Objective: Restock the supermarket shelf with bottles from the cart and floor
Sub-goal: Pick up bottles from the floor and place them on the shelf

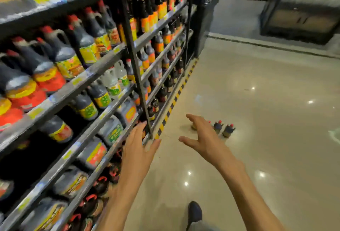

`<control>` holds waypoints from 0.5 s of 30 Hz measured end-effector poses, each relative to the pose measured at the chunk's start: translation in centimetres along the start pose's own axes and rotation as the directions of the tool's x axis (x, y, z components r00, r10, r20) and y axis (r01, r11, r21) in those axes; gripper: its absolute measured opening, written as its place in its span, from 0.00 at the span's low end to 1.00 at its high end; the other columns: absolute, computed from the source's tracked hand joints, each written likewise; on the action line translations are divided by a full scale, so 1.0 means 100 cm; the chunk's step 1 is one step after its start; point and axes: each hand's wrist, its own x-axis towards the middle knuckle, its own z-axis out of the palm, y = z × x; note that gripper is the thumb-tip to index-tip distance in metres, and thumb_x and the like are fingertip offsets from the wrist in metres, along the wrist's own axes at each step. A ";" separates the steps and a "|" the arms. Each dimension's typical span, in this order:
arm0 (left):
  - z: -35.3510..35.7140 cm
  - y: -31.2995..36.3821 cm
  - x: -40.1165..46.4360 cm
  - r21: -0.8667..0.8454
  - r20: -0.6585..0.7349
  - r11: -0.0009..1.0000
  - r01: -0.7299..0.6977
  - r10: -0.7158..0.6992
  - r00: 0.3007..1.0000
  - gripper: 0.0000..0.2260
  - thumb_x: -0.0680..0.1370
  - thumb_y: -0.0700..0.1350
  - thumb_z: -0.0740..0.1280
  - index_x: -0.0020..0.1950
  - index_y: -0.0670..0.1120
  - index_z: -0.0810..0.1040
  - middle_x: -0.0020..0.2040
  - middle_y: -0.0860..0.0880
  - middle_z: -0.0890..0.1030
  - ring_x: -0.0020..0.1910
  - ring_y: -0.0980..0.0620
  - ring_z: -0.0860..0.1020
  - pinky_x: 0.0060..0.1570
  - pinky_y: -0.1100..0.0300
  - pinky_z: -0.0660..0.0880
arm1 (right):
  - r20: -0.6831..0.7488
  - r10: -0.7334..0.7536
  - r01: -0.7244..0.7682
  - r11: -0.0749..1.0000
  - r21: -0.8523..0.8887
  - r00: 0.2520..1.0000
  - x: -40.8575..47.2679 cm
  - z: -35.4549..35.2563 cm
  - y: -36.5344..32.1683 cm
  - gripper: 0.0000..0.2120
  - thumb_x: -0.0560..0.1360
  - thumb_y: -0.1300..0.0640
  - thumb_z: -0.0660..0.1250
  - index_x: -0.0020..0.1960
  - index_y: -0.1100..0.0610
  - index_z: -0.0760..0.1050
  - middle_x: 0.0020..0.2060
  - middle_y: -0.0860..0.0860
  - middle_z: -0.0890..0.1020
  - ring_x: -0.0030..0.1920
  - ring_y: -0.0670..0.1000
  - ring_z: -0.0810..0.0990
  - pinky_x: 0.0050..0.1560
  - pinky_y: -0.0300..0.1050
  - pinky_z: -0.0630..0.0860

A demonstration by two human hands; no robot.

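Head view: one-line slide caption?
Open bare hands, left and right, reach toward small dark red-capped bottles on the beige floor.

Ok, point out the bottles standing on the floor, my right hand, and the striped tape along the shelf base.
bottles on the floor (228, 130), head view, on the dark body of the rightmost bottle.
right hand (206, 138), head view, on the back of the hand.
striped tape (174, 99), head view, midway along the strip.

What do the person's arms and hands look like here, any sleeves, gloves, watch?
Both forearms are bare as far as the frame shows: no sleeves in view. The left hand and right hand wear no gloves, and no watch, bracelet or rings are visible, though motion blur could hide small items. Also worn: a dark shoe and grey trouser leg.
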 end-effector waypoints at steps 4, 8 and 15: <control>0.083 0.060 0.074 -0.062 0.125 0.997 -0.047 0.054 0.991 0.33 0.78 0.64 0.67 0.80 0.56 0.61 0.79 0.56 0.63 0.77 0.54 0.63 0.75 0.51 0.66 | -0.111 0.157 -0.152 0.987 0.050 0.981 0.037 -0.060 0.074 0.35 0.77 0.43 0.72 0.79 0.46 0.60 0.71 0.46 0.70 0.68 0.47 0.71 0.68 0.44 0.70; 0.150 0.097 0.134 -0.093 0.215 0.993 -0.078 0.096 0.972 0.33 0.79 0.61 0.69 0.80 0.56 0.60 0.79 0.55 0.64 0.78 0.54 0.63 0.76 0.50 0.64 | -0.158 0.283 -0.271 0.958 0.094 0.946 0.084 -0.096 0.137 0.36 0.76 0.42 0.71 0.79 0.45 0.60 0.70 0.45 0.70 0.60 0.46 0.75 0.64 0.48 0.75; 0.237 0.110 0.264 -0.048 0.339 0.992 -0.115 0.124 0.933 0.34 0.80 0.59 0.68 0.81 0.56 0.58 0.81 0.55 0.61 0.79 0.55 0.60 0.75 0.55 0.61 | -0.147 0.373 -0.366 0.928 0.070 0.916 0.197 -0.109 0.213 0.35 0.78 0.44 0.71 0.79 0.48 0.60 0.68 0.47 0.72 0.64 0.47 0.74 0.64 0.46 0.74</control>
